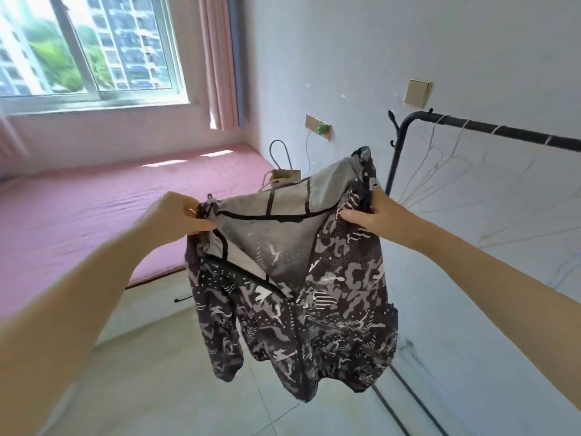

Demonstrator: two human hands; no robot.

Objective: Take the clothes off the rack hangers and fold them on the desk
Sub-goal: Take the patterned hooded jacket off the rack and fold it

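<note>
Both hands hold the jacket (301, 287) up in mid-air, off the rack (503, 133), over the floor (157, 388). Left hand (176, 218) pinches the collar edge on the left, fingers curled on fabric; right hand (374, 212) grips the right shoulder/collar, thumb over the cloth. Jacket hangs open, grey lining showing at top, camo print w/ zip below, one sleeve dangling at left. Wire hangers (440, 171) hang on the rack at right. Pink mattress (94, 209) under the window (88, 48); paper bag (284, 176) behind the jacket.
</note>
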